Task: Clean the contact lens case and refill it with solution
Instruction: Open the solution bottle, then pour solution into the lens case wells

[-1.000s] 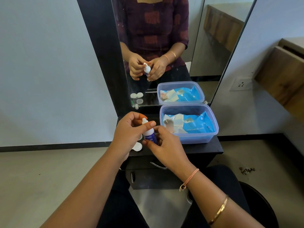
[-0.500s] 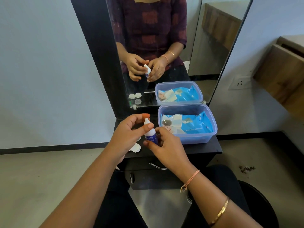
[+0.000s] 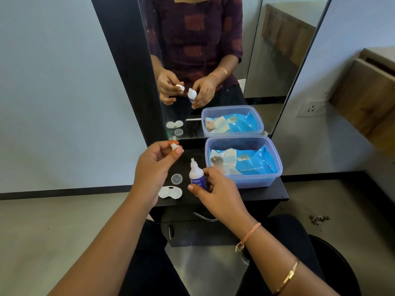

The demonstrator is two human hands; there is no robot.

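Observation:
My right hand (image 3: 215, 194) grips a small white solution bottle (image 3: 196, 175) with a blue label, held upright over the black dresser top, its nozzle bare. My left hand (image 3: 155, 167) is raised to the left of it and pinches the bottle's small white cap (image 3: 175, 147) between thumb and fingers. The white contact lens case (image 3: 170, 192) lies open on the dresser top below my left hand. One loose clear round lid (image 3: 176, 179) rests just behind the case.
A clear plastic box (image 3: 243, 182) with a blue wet-wipes pack stands at the right of the black dresser top (image 3: 263, 194). A mirror (image 3: 213, 60) rises directly behind. A drawer handle sits under the top. My knees and a black stool are below.
The cap has come off the bottle: my left hand lifted it up and to the left, while my right hand kept the bottle. The lens case and lid are now uncovered.

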